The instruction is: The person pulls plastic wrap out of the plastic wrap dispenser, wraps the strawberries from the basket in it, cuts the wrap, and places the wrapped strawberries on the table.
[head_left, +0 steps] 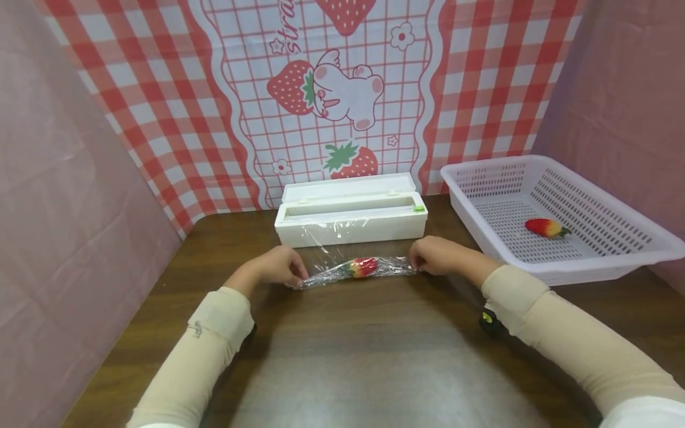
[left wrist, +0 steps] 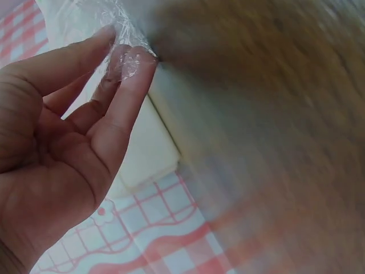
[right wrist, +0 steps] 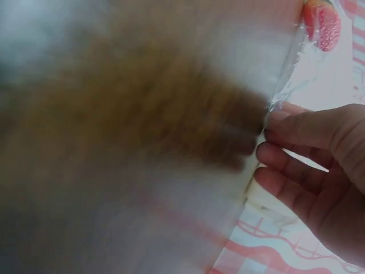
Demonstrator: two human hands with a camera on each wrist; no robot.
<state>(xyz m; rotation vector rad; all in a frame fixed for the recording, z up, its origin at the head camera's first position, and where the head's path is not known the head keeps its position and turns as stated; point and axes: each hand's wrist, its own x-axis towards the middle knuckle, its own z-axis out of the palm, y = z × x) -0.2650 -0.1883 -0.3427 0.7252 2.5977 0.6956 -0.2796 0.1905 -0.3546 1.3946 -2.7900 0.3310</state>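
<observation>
A red and yellow strawberry [head_left: 365, 267] lies inside clear plastic wrap [head_left: 330, 276], which is gathered into a thin strip on either side of it. My left hand [head_left: 280, 266] pinches the strip's left end between thumb and fingers; the left wrist view shows the film [left wrist: 132, 57] at the fingertips. At the opposite end, my right hand [head_left: 434, 255] pinches the wrap with thumb and forefinger. Part of the strawberry [right wrist: 323, 25] also appears at the top of the right wrist view. Just behind stands a white wrap dispenser box [head_left: 350, 230], its lid raised, with film hanging over its front.
A white plastic basket [head_left: 514, 258] stands at the right with another strawberry [head_left: 547, 227] in it. The brown wooden table [head_left: 369, 356] extends toward me. A checked strawberry-print cloth [head_left: 342, 142] hangs behind the box, and pink cloth hangs at both sides.
</observation>
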